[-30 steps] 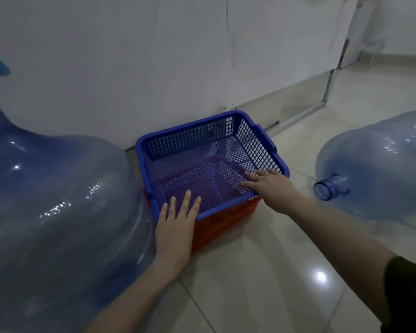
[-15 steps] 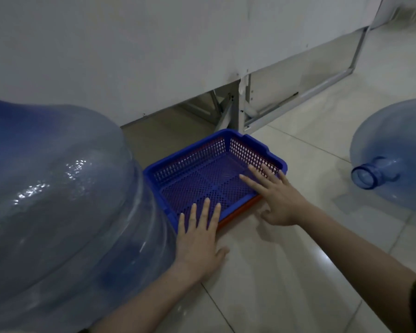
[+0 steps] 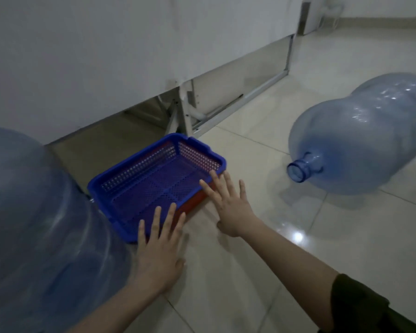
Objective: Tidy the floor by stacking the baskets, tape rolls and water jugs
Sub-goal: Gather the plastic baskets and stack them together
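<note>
Blue basket [image 3: 159, 179] nested in red basket [image 3: 193, 207]
Near long rim is touched by flat left hand [image 3: 159, 251] and right hand [image 3: 228, 207], nothing gripped.

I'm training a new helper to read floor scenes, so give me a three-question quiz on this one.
1. The blue basket sits: A) beside the red basket, B) nested inside it, C) underneath it.
2. True or false: the right hand grips the jug on the right.
3. Fill in: the fingers of the left hand are ____ (straight or curled).
Key: 1 B; 2 false; 3 straight.
</note>
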